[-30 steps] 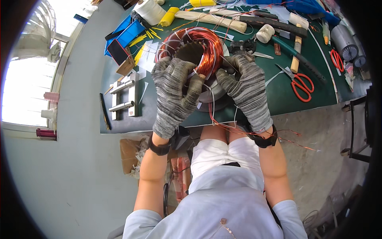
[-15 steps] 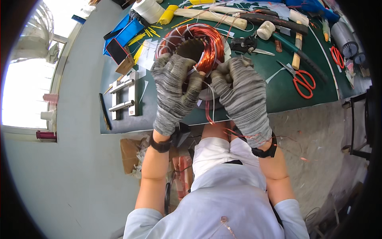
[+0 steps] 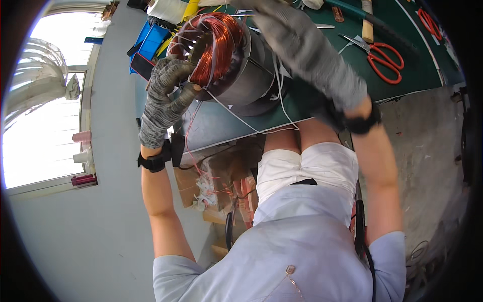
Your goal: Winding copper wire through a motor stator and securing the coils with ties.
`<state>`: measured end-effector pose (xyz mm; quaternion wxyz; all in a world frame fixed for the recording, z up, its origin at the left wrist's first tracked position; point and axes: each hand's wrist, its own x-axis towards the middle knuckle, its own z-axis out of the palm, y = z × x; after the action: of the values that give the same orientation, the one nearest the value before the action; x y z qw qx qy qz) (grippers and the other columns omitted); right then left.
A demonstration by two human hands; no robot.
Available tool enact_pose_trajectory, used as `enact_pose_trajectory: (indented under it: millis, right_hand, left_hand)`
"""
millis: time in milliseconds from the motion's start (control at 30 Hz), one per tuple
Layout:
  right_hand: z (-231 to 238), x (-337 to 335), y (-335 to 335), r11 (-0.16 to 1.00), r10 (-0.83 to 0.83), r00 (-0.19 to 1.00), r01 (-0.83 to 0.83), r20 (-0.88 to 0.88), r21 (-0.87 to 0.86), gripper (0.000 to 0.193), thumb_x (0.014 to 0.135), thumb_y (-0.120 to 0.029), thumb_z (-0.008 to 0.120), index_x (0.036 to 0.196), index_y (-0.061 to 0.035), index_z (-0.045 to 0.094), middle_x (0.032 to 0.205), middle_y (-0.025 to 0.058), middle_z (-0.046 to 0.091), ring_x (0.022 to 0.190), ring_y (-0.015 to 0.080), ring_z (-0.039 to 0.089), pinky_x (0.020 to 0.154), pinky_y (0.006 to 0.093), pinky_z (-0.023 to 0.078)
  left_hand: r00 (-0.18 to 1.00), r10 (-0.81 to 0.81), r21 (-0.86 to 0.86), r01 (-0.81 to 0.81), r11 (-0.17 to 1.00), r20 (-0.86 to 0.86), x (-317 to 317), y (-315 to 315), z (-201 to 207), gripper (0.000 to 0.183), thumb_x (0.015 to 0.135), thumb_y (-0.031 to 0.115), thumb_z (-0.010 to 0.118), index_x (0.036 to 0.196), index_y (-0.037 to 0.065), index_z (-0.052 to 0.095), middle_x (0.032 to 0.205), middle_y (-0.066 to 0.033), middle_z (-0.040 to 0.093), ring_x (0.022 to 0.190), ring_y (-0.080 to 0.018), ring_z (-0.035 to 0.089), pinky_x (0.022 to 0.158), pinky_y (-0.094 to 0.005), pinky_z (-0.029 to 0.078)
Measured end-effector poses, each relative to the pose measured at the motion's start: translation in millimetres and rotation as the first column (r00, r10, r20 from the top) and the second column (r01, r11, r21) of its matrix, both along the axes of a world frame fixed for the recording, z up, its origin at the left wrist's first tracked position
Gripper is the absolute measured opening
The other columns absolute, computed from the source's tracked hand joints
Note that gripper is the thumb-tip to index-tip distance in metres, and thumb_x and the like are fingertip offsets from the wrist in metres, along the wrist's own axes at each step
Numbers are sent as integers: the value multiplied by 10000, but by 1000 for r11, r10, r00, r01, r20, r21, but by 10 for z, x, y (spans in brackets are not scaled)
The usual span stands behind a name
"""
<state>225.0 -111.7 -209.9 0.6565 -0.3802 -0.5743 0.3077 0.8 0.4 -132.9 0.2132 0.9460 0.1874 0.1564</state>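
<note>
A motor stator (image 3: 240,75) with a grey metal body lies on the bench, its red copper winding (image 3: 221,53) facing left. White lacing is tied around the winding. My left hand (image 3: 163,98), in a grey knitted glove, grips the winding's near left rim. A white cord (image 3: 231,117) runs from near its fingertips across the bench edge and loops back up beside the body. My right hand (image 3: 307,48), gloved alike, stretches over the far side of the stator toward the top of the view. Motion blurs it and its fingers are hard to make out.
Red-handled scissors (image 3: 385,61) lie right of the stator, near a mallet with a dark green handle (image 3: 387,30). Blue trays (image 3: 151,40), a phone (image 3: 142,65) and a white thread spool (image 3: 167,10) stand at the back left. Thin reddish wires (image 3: 188,133) hang over the bench edge.
My right hand has left the winding and moved up and away. The stator now shows its grey side, its winding facing left. My left hand stays at the winding; the view has shifted.
</note>
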Motion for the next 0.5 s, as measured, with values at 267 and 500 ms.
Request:
enact_pose_trajectory:
  millis: [267, 500]
  right_hand:
    - [-53, -561, -452, 779, -596, 714, 625, 369, 48, 518, 721, -37, 608, 1212, -176, 518, 872, 94, 570, 753, 255, 564, 712, 326, 473]
    - [-162, -955, -5, 671, -730, 516, 666, 449, 325, 493, 718, -67, 583, 1198, -135, 495, 961, 115, 569, 869, 294, 527, 822, 388, 410]
  left_hand:
    - [974, -122, 96, 142, 985, -190, 144, 202, 93, 390, 660, 144, 682, 1019, 39, 573, 1136, -116, 532, 1065, -288, 486, 900, -361, 395]
    - [874, -358, 262, 449, 854, -329, 220, 355, 45, 517, 778, 330, 614, 1189, 38, 502, 1250, -182, 453, 1183, -345, 397, 991, -442, 308]
